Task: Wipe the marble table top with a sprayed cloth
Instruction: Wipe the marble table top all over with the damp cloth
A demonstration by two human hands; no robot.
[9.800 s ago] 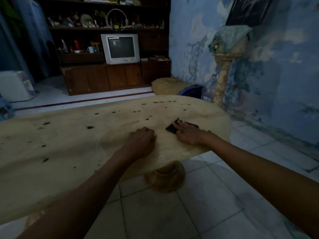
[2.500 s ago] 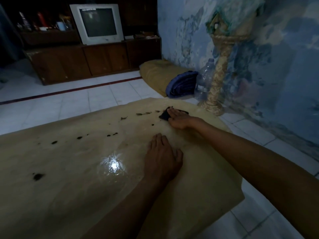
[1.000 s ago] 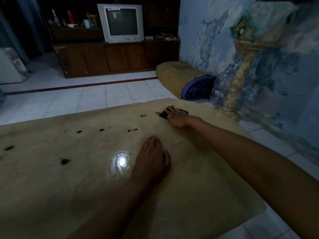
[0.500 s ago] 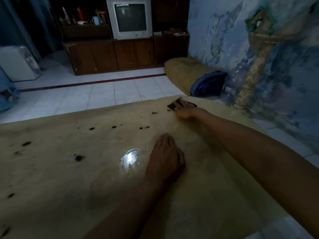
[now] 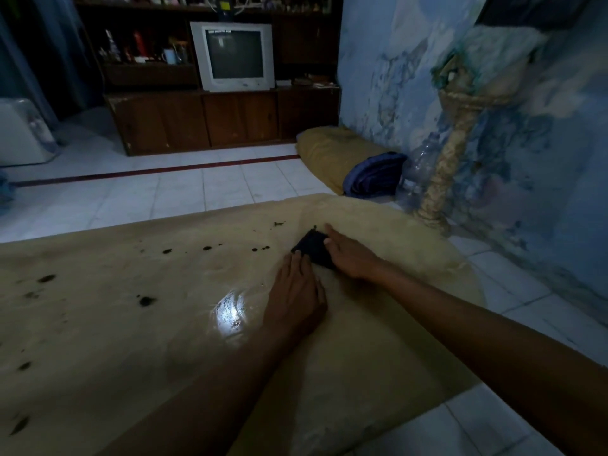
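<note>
Tabletop [image 5: 108, 324]: tan marble, scattered black spots. Cloth [image 5: 312, 248]: black. Floor [image 5: 184, 195]: white tiles, one red stripe. Wall [image 5: 388, 70]: mottled blue. Television [image 5: 233, 55]: grey casing, dark screen.

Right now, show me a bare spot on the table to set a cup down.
Bare: the near right corner of the table, between the two forearms. Crowded: around the cloth, where the right hand presses it beside the left hand. Dark spots dot the left.
</note>
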